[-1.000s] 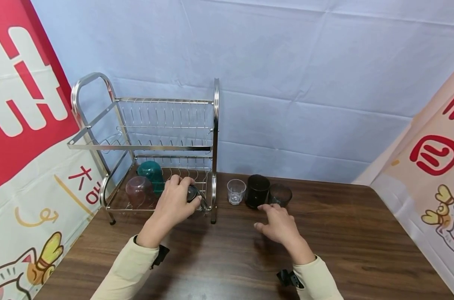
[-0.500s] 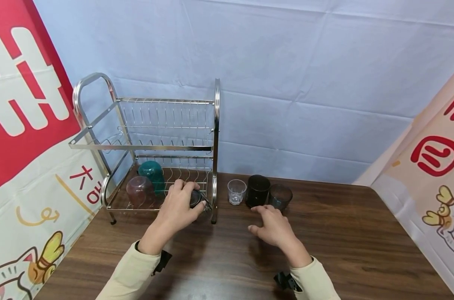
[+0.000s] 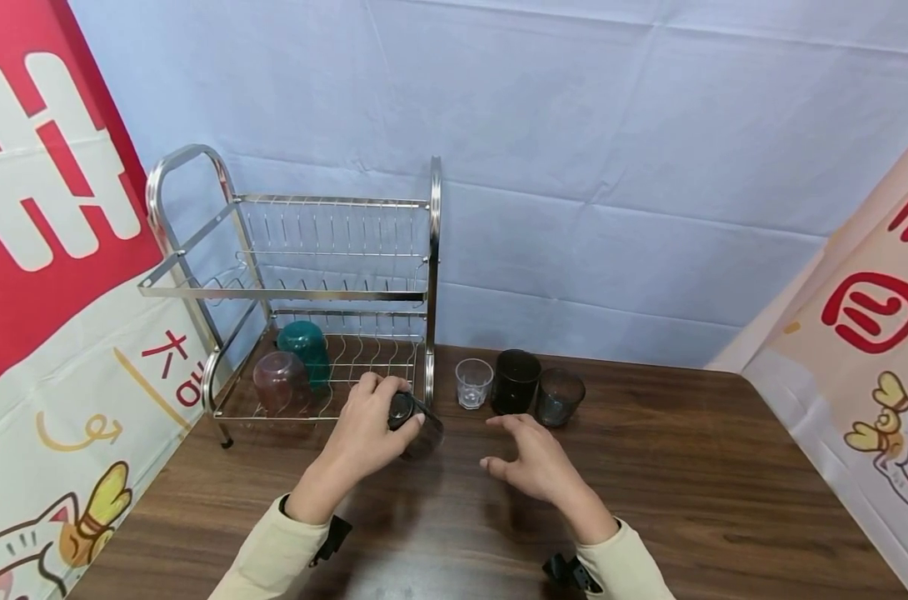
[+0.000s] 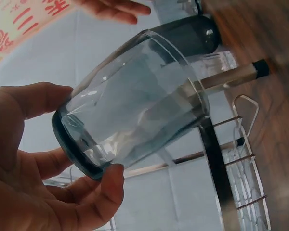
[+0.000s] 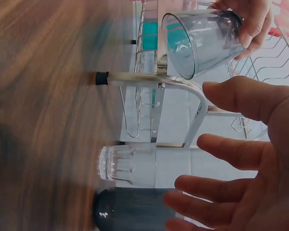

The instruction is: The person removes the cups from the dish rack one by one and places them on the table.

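Observation:
A smoky grey drinking glass hangs mouth down and tilted at the front right of the dish rack. My left hand grips it round its thick base; thumb and fingertips on the base show in the left wrist view. Its wide rim faces away from the palm. My right hand is held over the table to the right, fingers spread and holding nothing. The right wrist view shows its thumb close to the glass. Nearest to that hand stand a black cup and a dark tinted glass.
On the rack's lower tier a pink cup and a teal cup stand upside down. A small clear glass stands upright between the rack and the black cup. A pale cloth hangs behind the wooden table.
My left hand has drawn the smoky grey glass from the rack's lower right front, forward and to the right. My right hand has moved left, away from the dark cups toward that glass.

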`<state>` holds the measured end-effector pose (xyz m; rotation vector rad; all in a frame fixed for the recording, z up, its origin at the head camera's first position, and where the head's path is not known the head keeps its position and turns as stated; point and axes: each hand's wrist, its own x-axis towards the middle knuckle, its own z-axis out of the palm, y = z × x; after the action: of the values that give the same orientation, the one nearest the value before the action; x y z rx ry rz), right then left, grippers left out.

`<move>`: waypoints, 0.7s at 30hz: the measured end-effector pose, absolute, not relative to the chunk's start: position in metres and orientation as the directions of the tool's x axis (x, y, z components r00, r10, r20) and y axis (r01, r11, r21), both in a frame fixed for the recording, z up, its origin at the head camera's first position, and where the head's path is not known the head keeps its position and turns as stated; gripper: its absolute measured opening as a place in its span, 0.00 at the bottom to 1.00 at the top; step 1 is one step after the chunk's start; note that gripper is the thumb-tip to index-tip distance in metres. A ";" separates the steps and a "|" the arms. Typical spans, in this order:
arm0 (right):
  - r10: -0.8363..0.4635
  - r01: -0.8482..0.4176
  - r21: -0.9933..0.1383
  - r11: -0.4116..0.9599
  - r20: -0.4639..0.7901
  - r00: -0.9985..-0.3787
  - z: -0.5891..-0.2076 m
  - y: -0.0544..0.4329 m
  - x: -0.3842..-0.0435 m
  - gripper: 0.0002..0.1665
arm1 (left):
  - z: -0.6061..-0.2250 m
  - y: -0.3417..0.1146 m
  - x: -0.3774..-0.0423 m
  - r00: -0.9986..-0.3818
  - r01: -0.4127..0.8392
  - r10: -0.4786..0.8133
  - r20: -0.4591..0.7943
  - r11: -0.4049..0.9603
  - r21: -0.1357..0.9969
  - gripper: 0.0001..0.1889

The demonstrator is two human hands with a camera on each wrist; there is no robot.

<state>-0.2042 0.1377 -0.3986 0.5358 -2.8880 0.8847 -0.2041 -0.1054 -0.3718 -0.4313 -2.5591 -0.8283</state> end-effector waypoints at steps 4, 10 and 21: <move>-0.313 -0.368 -0.584 0.723 0.197 -0.929 -0.401 0.135 -0.202 0.29 | -0.375 -0.103 -0.201 -0.871 0.407 0.153 0.468 0.757 0.511 0.20; -0.319 -0.409 -0.660 0.630 0.260 -0.911 -0.407 0.133 -0.201 0.26 | -0.382 -0.100 -0.199 -0.881 0.398 0.142 0.452 0.739 0.544 0.19; -0.331 -0.450 -0.841 0.300 0.351 -0.876 -0.420 0.132 -0.200 0.24 | -0.394 -0.100 -0.199 -0.872 0.454 0.175 0.457 0.640 0.621 0.18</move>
<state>-0.1996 0.1325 -0.4198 0.7368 -2.4416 1.6385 -0.1994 -0.0995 -0.3939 -0.5002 -2.5060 -1.0899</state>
